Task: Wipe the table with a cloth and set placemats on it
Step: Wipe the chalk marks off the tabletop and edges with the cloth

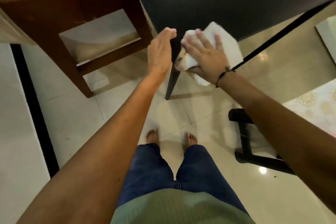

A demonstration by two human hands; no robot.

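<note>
I am pressing my right hand (203, 54) flat, fingers spread and nearly straight, onto the crumpled white cotton cloth (225, 42) at the near corner of the dark glossy tabletop (218, 2). The cloth is lying directly under that palm, bunching out beyond the fingertips and hanging over the corner's edge below my wrist, which I judge lets me sweep crumbs right off the corner. I am holding my left hand (161, 51) open just beside the corner's left edge, fingers straight and together, gripping nothing; it seems to be waiting there as a catcher or a steadying guard, close to the cloth but apart from it. The brown wooden chair (72, 14) is standing off the left edge. No placemats are showing, so I judge I am in the wiping stage.
</note>
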